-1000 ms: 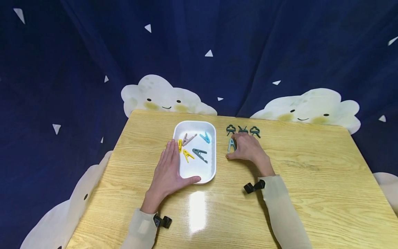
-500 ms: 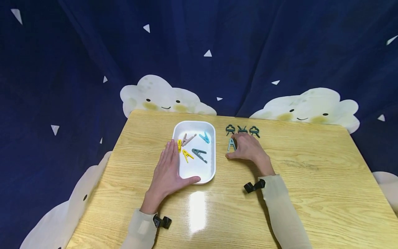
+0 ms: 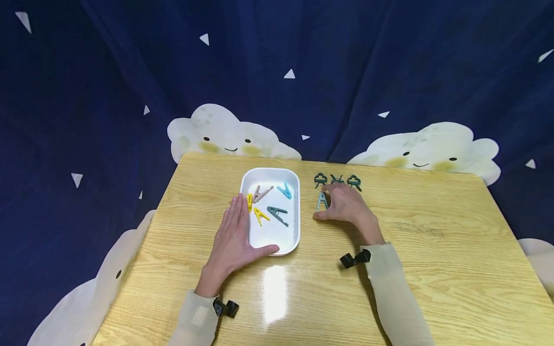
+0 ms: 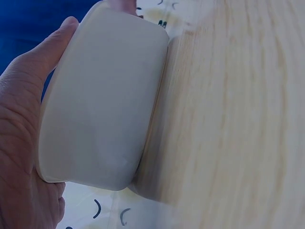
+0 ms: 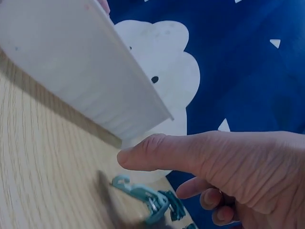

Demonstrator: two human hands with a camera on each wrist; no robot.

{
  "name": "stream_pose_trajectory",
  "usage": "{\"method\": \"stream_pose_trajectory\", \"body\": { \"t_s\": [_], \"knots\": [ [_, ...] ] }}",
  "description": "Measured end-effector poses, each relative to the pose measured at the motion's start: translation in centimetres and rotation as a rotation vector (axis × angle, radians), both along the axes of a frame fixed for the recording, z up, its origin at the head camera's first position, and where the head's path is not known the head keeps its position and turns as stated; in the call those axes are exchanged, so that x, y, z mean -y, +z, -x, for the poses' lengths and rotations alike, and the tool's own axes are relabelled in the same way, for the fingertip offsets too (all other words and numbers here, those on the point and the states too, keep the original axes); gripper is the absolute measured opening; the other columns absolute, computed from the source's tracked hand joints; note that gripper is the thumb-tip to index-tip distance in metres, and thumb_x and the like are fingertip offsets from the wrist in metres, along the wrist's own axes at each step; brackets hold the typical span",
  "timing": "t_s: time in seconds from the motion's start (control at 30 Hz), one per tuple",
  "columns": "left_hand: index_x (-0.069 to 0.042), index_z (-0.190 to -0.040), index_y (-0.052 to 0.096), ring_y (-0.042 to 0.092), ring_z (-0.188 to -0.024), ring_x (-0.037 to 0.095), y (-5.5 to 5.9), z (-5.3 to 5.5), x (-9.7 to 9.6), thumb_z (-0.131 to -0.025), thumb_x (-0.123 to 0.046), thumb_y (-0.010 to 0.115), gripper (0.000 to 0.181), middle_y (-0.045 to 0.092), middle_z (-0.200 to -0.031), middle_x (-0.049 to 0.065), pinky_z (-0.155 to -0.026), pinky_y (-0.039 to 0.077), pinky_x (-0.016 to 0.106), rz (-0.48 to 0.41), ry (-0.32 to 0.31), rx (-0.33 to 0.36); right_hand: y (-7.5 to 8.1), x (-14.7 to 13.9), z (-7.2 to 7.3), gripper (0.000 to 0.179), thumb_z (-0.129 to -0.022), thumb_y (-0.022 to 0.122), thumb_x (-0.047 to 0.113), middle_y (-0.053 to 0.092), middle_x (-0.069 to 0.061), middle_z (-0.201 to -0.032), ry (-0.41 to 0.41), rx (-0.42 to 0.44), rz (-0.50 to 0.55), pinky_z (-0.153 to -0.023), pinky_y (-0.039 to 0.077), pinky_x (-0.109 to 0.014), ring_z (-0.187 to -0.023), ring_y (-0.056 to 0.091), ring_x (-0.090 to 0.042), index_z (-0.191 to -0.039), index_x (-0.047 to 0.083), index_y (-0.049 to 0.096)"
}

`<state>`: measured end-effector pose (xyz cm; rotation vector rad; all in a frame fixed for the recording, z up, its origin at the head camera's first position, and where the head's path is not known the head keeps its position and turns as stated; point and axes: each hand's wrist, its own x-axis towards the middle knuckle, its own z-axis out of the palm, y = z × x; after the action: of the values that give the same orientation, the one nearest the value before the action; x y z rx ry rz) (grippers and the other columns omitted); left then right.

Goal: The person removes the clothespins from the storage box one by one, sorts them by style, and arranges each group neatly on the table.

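My left hand (image 3: 231, 235) lies along the left side of a white plastic tray (image 3: 283, 242), fingers straight and thumb spread along the front rim. Its palm side meets the tray wall (image 4: 100, 105) in the left wrist view. To the right of the tray, my right hand (image 3: 346, 204) arches over a light teal clothespin (image 3: 321, 202) lying on the table. The thumb and forefinger come down near the clothespin's two ends. In the right wrist view the thumb (image 5: 157, 152) is straight, with a gap between its tip and the clothespin (image 5: 143, 195).
Inside the tray are a beige clothespin (image 3: 261, 194), a light blue one (image 3: 285, 191), a grey-green one (image 3: 278, 215) and two yellow ones (image 3: 261, 216). Behind my right hand, several dark green clips (image 3: 321, 180) form a row near the table's (image 3: 411, 230) back edge.
Both hands, the tray and the clips keep nearly the same places. My right hand shifts very slightly; the head view moves a touch early on.
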<state>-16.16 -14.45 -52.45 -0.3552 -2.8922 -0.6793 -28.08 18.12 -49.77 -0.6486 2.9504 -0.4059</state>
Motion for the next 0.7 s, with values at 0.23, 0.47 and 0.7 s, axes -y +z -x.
{"method": "stream_pose_trajectory", "body": {
  "t_s": [0.23,0.47,0.7],
  "knots": [
    [-0.01,-0.167,-0.004,0.004,-0.162,0.027,0.0,0.0,0.0,-0.067,-0.097,0.061,0.148,0.005,-0.176,0.014,-0.131,0.015,0.047,0.002,0.005,0.009,1.3,1.1,-0.7,0.086,-0.074,0.087,0.053,0.066,-0.019,-0.138,0.027,-0.033,0.027,-0.113,0.043,-0.061,-0.134,0.056,-0.042,-0.139,0.001,0.064],
    [-0.011,-0.167,-0.006,0.003,-0.162,0.027,0.0,0.1,0.1,-0.067,-0.098,0.059,0.148,0.002,-0.176,0.013,-0.131,0.015,0.047,0.0,0.001,0.02,2.5,2.1,-1.5,0.07,-0.08,0.084,0.042,0.067,-0.021,-0.135,0.056,-0.117,0.025,-0.109,0.045,-0.062,-0.133,0.056,-0.045,-0.134,0.001,0.067],
    [-0.009,-0.167,-0.003,0.006,-0.162,0.03,0.1,0.0,0.1,-0.067,-0.096,0.062,0.148,0.004,-0.176,0.014,-0.13,0.016,0.048,-0.001,-0.001,0.008,2.5,4.1,-1.9,0.05,-0.082,0.082,0.033,0.073,-0.016,-0.117,0.118,-0.233,0.101,-0.106,0.047,-0.058,-0.118,0.063,-0.039,-0.122,0.003,0.074]
  ]
}}
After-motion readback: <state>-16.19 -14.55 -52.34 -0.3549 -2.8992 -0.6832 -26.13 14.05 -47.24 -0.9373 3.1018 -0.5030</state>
